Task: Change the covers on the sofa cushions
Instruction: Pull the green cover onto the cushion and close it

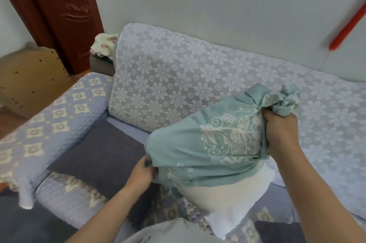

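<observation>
The right hand (280,131) has a clenched grip on the bunched far end of the teal cover (200,143), fingers curled into the gathered cloth. The left hand (141,171) pinches the cover's near left edge. Between them the cover wraps the upper part of the white cushion (223,199), whose lower end pokes bare toward the camera. The cushion is held just above the sofa seat (103,153), in front of the flower-patterned backrest (168,76). I judge the job midway on this cushion: the cover is partly on or partly off, and which way it is going cannot be told. A grey cloth (174,231) lies nearest the camera.
</observation>
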Available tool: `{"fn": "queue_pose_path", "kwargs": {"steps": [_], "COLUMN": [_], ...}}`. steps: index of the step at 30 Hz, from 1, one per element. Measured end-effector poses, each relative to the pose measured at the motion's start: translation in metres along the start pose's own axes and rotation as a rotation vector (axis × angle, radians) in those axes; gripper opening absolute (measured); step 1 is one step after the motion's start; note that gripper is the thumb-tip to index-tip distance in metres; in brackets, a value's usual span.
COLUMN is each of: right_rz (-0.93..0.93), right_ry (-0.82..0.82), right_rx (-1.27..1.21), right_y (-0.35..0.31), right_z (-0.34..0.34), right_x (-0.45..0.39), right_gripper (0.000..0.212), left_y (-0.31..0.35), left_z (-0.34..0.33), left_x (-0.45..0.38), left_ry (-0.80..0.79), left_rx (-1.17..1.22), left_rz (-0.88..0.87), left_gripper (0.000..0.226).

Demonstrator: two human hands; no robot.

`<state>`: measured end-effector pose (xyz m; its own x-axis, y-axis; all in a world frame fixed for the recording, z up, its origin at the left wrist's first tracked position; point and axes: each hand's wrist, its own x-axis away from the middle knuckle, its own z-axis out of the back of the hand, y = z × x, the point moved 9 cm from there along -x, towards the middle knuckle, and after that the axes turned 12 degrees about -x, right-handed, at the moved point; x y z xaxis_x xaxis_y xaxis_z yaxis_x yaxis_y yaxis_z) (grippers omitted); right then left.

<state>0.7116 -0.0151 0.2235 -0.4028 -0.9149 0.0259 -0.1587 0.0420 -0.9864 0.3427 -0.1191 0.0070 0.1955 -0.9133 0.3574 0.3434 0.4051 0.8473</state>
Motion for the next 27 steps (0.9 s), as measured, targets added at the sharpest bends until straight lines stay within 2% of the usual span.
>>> {"fn": "queue_pose_path", "kwargs": {"steps": [1,4,5,6,8,10,12,13,14,16,17,18,20,21,23,24,25,27], "right_rz": [0.001,0.033,0.061,0.082,0.071,0.065,0.082,0.085,0.089,0.108,0.11,0.099,0.06,0.041,0.026,0.028,0.032,0.051], "right_ry": [0.025,0.185,0.212,0.208,0.158,0.137,0.119,0.08,0.038,-0.025,-0.048,-0.067,-0.091,-0.109,-0.146,-0.162,-0.17,-0.161], "right_rx": [-0.042,-0.265,-0.323,-0.324,-0.291,-0.274,-0.254,-0.238,-0.211,-0.163,-0.152,-0.149,-0.163,-0.167,-0.16,-0.156,-0.15,-0.129], "right_y": [-0.008,-0.035,-0.042,-0.044,-0.044,-0.049,-0.059,-0.066,-0.07,-0.071,-0.067,-0.061,-0.047,-0.041,-0.035,-0.034,-0.034,-0.038], "right_z": [0.0,0.002,-0.004,-0.015,-0.035,-0.037,-0.026,-0.022,-0.019,-0.019,-0.02,-0.022,-0.024,-0.026,-0.025,-0.022,-0.018,-0.007], "right_x": [-0.003,-0.014,-0.016,-0.014,-0.012,-0.018,-0.031,-0.036,-0.039,-0.037,-0.033,-0.028,-0.021,-0.016,-0.008,-0.006,-0.004,-0.003], "right_gripper": [0.007,0.012,0.013,0.014,0.015,0.01,0.005,0.006,0.006,0.008,0.01,0.011,0.013,0.014,0.018,0.02,0.022,0.027], "left_y": [0.009,0.014,0.005,-0.006,-0.022,-0.022,-0.018,-0.015,-0.005,0.023,0.048,0.078,0.128,0.14,0.134,0.125,0.12,0.129], "left_z": [0.005,0.029,0.02,0.002,-0.049,-0.086,-0.088,-0.077,-0.051,0.014,0.039,0.052,0.043,0.031,0.007,-0.007,-0.017,-0.036], "left_x": [-0.005,-0.002,-0.003,0.0,0.01,0.012,0.004,-0.002,-0.009,-0.021,-0.024,-0.026,-0.04,-0.049,-0.071,-0.081,-0.087,-0.071], "left_ry": [0.066,0.386,0.401,0.281,-0.059,-0.331,-0.465,-0.443,-0.297,0.115,0.262,0.309,0.16,0.072,-0.116,-0.228,-0.299,-0.46], "left_rx": [-0.099,-0.707,-0.89,-0.939,-0.748,-0.546,-0.405,-0.346,-0.264,-0.062,0.032,0.11,0.079,-0.02,-0.147,-0.118,-0.059,-0.03], "left_rz": [-0.048,-0.167,-0.192,-0.11,0.027,0.052,0.043,0.036,0.049,0.043,0.001,-0.061,-0.108,-0.088,0.011,0.073,0.14,0.192], "left_gripper": [0.016,0.019,0.017,0.019,0.03,0.037,0.041,0.044,0.041,0.022,0.02,0.021,0.031,0.04,0.07,0.08,0.077,0.056]}}
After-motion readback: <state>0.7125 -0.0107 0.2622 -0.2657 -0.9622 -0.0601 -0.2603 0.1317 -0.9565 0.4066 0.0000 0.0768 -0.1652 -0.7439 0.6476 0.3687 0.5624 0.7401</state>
